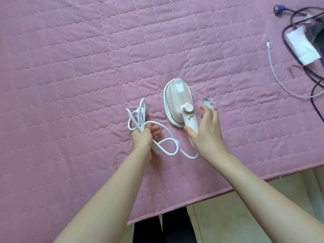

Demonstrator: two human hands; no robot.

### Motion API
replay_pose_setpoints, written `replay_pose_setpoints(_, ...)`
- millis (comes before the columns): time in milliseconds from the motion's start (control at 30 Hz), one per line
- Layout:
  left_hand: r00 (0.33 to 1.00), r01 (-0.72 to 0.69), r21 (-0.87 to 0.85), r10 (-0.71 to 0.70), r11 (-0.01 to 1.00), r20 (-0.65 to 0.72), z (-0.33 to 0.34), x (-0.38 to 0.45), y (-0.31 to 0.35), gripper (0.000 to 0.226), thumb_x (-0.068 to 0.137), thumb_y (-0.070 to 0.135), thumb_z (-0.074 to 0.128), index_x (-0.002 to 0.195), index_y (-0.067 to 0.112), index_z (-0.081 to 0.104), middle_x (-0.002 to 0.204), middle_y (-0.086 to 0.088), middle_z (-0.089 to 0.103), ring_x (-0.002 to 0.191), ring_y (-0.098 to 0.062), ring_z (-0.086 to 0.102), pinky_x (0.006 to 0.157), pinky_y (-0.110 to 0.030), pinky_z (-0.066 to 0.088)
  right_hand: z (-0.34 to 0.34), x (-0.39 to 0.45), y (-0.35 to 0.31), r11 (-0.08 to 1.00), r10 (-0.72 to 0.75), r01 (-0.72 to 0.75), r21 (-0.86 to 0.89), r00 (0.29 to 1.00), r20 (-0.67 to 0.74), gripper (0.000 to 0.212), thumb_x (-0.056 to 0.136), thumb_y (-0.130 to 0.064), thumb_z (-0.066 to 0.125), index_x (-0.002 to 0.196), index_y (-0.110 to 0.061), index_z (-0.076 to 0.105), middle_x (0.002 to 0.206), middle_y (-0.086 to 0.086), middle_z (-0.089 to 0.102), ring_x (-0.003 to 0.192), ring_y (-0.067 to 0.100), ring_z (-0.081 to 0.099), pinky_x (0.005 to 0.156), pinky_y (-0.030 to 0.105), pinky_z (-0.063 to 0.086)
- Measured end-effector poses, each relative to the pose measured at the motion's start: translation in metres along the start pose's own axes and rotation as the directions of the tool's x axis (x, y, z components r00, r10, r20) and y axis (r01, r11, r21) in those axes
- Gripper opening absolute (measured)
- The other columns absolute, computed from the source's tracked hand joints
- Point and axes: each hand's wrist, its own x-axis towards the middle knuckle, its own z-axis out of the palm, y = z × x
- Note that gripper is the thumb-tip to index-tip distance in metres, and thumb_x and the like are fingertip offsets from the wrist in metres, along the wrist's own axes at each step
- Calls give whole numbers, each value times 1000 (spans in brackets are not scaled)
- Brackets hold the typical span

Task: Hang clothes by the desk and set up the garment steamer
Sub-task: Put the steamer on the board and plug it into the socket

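Lying on its side on the pink quilted bedspread (pixel 70 67), the white garment steamer (pixel 177 100) has its handle toward the person. Their right hand (pixel 206 130) wraps the handle, thumb on one side and fingers curled round the other, with a small clear piece (pixel 208 104) at the fingertips. Their left hand (pixel 142 137) grips the bundled loops of the white power cord (pixel 138 118), which trails across to the handle's end. Dark cables (pixel 298 20) and a white charging cable (pixel 278 76) lie well apart at the far right.
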Motion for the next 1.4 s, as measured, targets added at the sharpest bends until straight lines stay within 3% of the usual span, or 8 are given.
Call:
replay_pose_setpoints(100, 1000, 27, -38, -27, 999, 2, 17, 7, 1, 16, 100, 13, 45, 89, 11, 56, 81, -5, 68, 61, -11, 69, 58, -29, 55, 1, 8, -2, 942, 228, -264, 208, 956, 183, 47, 84, -30, 64, 119, -12, 39, 112, 7, 54, 93, 25, 53, 72, 28, 36)
replay_pose_setpoints(200, 1000, 23, -27, -23, 999, 16, 31, 11, 2, 14, 100, 14, 44, 98, 9, 57, 84, -4, 67, 72, -14, 69, 69, -34, 56, 6, 16, -3, 834, 328, -421, 358, 898, 293, 27, 82, -36, 56, 93, -13, 48, 88, 7, 68, 73, 28, 66, 76, 41, 53)
replay_pose_setpoints(333, 998, 36, -8, -35, 999, 48, 43, 15, 0, 14, 100, 13, 44, 104, 7, 56, 91, -5, 67, 87, -20, 68, 70, -31, 55, 7, 22, -2, 855, 311, -392, 338, 911, 270, 42, 70, -50, 48, 88, -12, 55, 79, 8, 68, 77, 31, 66, 76, 45, 54)
replay_pose_setpoints(467, 997, 14, 27, -16, 1000, 75, 50, 17, -1, 15, 96, 3, 48, 88, 10, 59, 81, -3, 67, 74, -15, 65, 71, -23, 53, 11, 29, 8, 896, 304, -366, 250, 918, 255, 41, 74, -49, 61, 94, -14, 54, 89, 3, 64, 89, 28, 57, 72, 34, 44)
replay_pose_setpoints(767, 994, -88, 175, 75, 981, 82, 60, 5, -2, 4, 87, 17, 66, 83, 19, 64, 92, -8, 70, 95, -28, 67, 90, -43, 53, -11, 35, 15, 965, 182, -209, 160, 969, 164, 24, 59, -34, 53, 74, -16, 54, 70, 5, 64, 75, 33, 62, 70, 38, 53)
replay_pose_setpoints(1000, 991, -133, 253, 127, 958, 40, 30, -39, 12, 5, 92, 13, 59, 93, 8, 62, 62, 2, 51, 57, -14, 48, 50, -21, 42, -44, 6, 7, 971, 143, -171, 168, 975, 170, 14, 61, -31, 55, 66, -20, 47, 64, 3, 61, 68, 32, 63, 68, 38, 52)
replay_pose_setpoints(1167, 988, -129, 266, 148, 955, -51, -14, -89, 30, 18, 91, 15, 60, 73, 15, 57, 56, -1, 46, 60, -22, 44, 60, -31, 37, -86, -33, -30, 962, 108, -151, 228, 976, 188, 15, 63, -29, 55, 61, -18, 45, 57, 11, 60, 55, 31, 62, 52, 28, 49)
replay_pose_setpoints(1400, 973, -125, 93, 141, 988, -182, -83, -174, 51, 11, 92, 19, 57, 88, 10, 60, 56, -2, 40, 54, -19, 37, 58, -31, 34, -143, -102, -99, 958, -59, -15, 287, 966, 250, 16, 70, -18, 58, 71, -3, 53, 58, 18, 62, 45, 25, 61, 41, 22, 44)
